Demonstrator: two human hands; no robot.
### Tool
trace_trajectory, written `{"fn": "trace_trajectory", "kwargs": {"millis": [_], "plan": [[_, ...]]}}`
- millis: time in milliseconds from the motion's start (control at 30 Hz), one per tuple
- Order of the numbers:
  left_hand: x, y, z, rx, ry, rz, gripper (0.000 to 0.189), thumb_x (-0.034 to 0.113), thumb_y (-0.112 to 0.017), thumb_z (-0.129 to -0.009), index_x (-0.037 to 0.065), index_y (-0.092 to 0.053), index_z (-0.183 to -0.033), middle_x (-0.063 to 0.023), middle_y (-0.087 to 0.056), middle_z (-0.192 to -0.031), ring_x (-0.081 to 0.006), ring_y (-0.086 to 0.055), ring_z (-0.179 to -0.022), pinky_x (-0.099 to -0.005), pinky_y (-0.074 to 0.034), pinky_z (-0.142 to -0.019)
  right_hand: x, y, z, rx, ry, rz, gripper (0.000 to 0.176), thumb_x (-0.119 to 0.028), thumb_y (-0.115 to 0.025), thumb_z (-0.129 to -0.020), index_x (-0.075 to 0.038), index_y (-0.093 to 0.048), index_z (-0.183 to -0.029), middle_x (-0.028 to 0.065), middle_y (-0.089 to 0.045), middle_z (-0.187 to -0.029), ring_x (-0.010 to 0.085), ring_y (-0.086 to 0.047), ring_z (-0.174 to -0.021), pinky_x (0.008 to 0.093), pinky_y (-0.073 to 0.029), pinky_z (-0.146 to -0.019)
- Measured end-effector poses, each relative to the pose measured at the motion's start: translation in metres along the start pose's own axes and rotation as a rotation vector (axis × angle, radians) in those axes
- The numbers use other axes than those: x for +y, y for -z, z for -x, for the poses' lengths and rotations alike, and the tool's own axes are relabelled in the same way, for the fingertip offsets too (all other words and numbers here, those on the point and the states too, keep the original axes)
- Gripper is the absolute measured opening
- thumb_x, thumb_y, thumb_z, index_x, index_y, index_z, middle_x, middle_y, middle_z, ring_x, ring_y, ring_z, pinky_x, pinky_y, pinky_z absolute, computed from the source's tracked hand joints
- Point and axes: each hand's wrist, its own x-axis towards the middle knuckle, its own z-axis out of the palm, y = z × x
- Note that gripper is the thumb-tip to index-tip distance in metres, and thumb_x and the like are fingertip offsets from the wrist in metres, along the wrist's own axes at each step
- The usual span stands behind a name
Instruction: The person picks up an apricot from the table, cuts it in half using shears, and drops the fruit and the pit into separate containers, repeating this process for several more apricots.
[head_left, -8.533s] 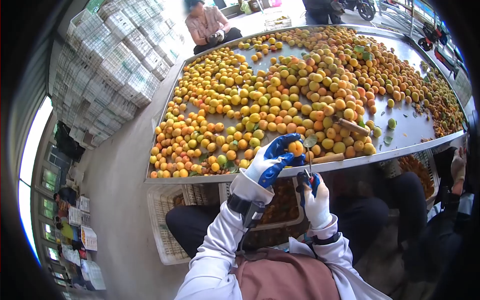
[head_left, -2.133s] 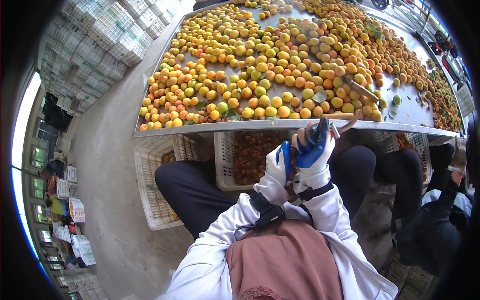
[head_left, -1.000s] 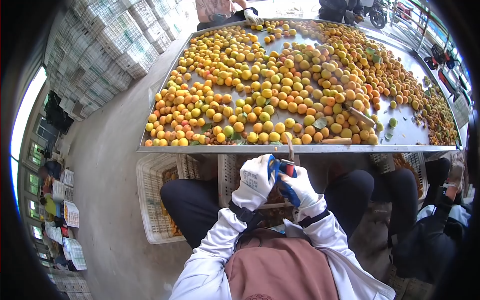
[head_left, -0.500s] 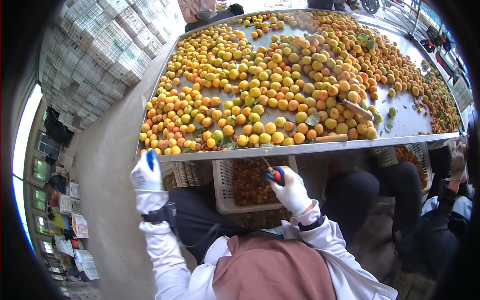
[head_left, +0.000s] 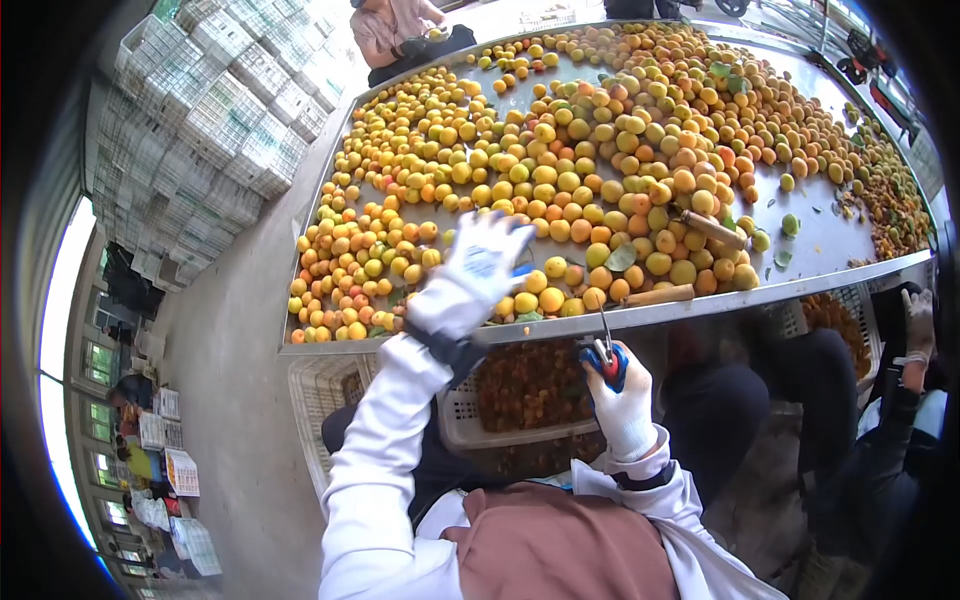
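My left hand [head_left: 482, 262], in a white and blue glove, is stretched out over the near edge of the metal table [head_left: 700, 305] with fingers spread above the apricots [head_left: 560, 180]; it holds nothing that I can see. My right hand [head_left: 620, 395] stays below the table edge, closed on a small tool with a red handle [head_left: 607, 352] whose thin blade points up. Under the table between my knees stands a white crate [head_left: 470, 425] filled with cut fruit.
Two wooden-handled tools [head_left: 660, 295] lie among the fruit at the near right. Another person [head_left: 400, 30] sits at the far end. A co-worker's gloved hand [head_left: 918, 320] is at my right. Stacked white crates [head_left: 200, 110] line the left wall. More crates sit under the table.
My left hand has swung from low at the left, below the table edge, up and rightward onto the fruit pile. My right hand with the tool has barely shifted.
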Motion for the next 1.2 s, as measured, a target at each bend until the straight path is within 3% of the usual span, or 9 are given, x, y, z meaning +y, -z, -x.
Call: {"fn": "trace_trajectory", "kwargs": {"millis": [133,333,467,667,800,867,900,1000,1200], "plan": [[0.023,-0.072,-0.071,-0.127,-0.053,-0.032,0.059,0.033,-0.068,-0.089,0.01,-0.048,-0.14,-0.0127,-0.053,-0.136,-0.0326,-0.046,-0.133,-0.0553,-0.029,-0.113,0.001,0.01,0.0,0.018,-0.037,0.006,0.014,-0.008,-0.071,-0.088,0.001,-0.065,-0.097,0.0154,-0.064,-0.079,0.0288,-0.063,-0.069,0.0339,-0.051,-0.068],[0.046,-0.057,-0.107,-0.372,-0.031,-0.211,0.052,0.029,-0.072,-0.084,0.009,-0.056,-0.128,-0.0133,-0.059,-0.123,-0.0298,-0.054,-0.122,-0.0525,-0.033,-0.108,0.002,0.018,0.0,0.018,-0.038,-0.023,0.015,-0.009,-0.07,-0.089,0.001,-0.064,-0.099,0.0134,-0.063,-0.077,0.0248,-0.061,-0.068,0.033,-0.05,-0.066],[0.041,-0.074,-0.088,-0.149,-0.091,-0.231,0.055,0.025,-0.075,-0.08,0.007,-0.055,-0.128,-0.014,-0.06,-0.122,-0.0308,-0.055,-0.118,-0.0514,-0.036,-0.107,-0.003,0.016,0.001,-0.002,-0.038,-0.023,0.014,-0.008,-0.069,-0.089,0.001,-0.064,-0.099,0.0141,-0.063,-0.077,0.0258,-0.062,-0.068,0.0337,-0.05,-0.066],[0.034,-0.072,-0.078,-0.25,-0.109,-0.032,0.063,0.022,-0.078,-0.077,0.011,-0.053,-0.134,-0.0145,-0.059,-0.123,-0.0331,-0.055,-0.118,-0.0474,-0.037,-0.106,0.002,0.007,0.006,-0.024,-0.03,-0.006,0.012,-0.009,-0.067,-0.09,0.001,-0.064,-0.097,0.0154,-0.062,-0.076,0.0293,-0.062,-0.067,0.0355,-0.049,-0.064],[0.039,-0.026,-0.063,-0.098,0.23,0.63,0.066,0.01,-0.08,-0.073,0.013,-0.057,-0.135,-0.0152,-0.061,-0.12,-0.0343,-0.061,-0.108,-0.0418,-0.051,-0.096,0.01,0.004,0.006,-0.026,-0.039,0.004,0.014,-0.011,-0.068,-0.091,0.001,-0.063,-0.097,0.0167,-0.063,-0.077,0.0311,-0.061,-0.067,0.0367,-0.049,-0.065],[0.028,-0.055,-0.043,0.191,0.105,0.826,0.063,0.005,-0.081,-0.073,0.011,-0.06,-0.131,-0.0134,-0.062,-0.123,-0.0264,-0.064,-0.105,-0.0365,-0.053,-0.094,0.013,0.002,0.007,-0.005,0.016,0.032,0.016,-0.011,-0.068,-0.092,0.002,-0.063,-0.098,0.0171,-0.063,-0.078,0.0317,-0.062,-0.068,0.0372,-0.049,-0.065],[0.036,-0.033,-0.029,0.079,0.249,1.187,0.06,0.003,-0.081,-0.077,0.008,-0.059,-0.132,-0.0094,-0.063,-0.124,-0.0188,-0.062,-0.108,-0.0333,-0.053,-0.094,0.016,0.0,0.008,0.013,0.063,0.061,0.017,-0.012,-0.069,-0.092,0.002,-0.062,-0.099,0.0175,-0.064,-0.079,0.0322,-0.062,-0.069,0.0377,-0.049,-0.065],[0.053,-0.002,0.012,0.001,0.379,1.749,0.053,-0.001,-0.075,-0.085,0.0,-0.054,-0.134,-0.0084,-0.062,-0.126,-0.0197,-0.065,-0.105,-0.035,-0.055,-0.095,0.027,-0.008,0.015,-0.034,0.055,0.02,0.018,-0.012,-0.068,-0.093,0.003,-0.061,-0.103,0.0185,-0.065,-0.081,0.0348,-0.062,-0.071,0.0385,-0.049,-0.066],[0.075,0.021,0.061,0.176,0.436,2.077,0.047,0.001,-0.068,-0.092,0.0,-0.053,-0.137,-0.0141,-0.062,-0.13,-0.0233,-0.066,-0.109,-0.0363,-0.054,-0.099,0.032,-0.021,0.021,-0.177,-0.016,0.026,0.015,-0.006,-0.062,-0.094,0.003,-0.06,-0.106,0.0205,-0.064,-0.083,0.038,-0.061,-0.072,0.0401,-0.049,-0.068]]}}
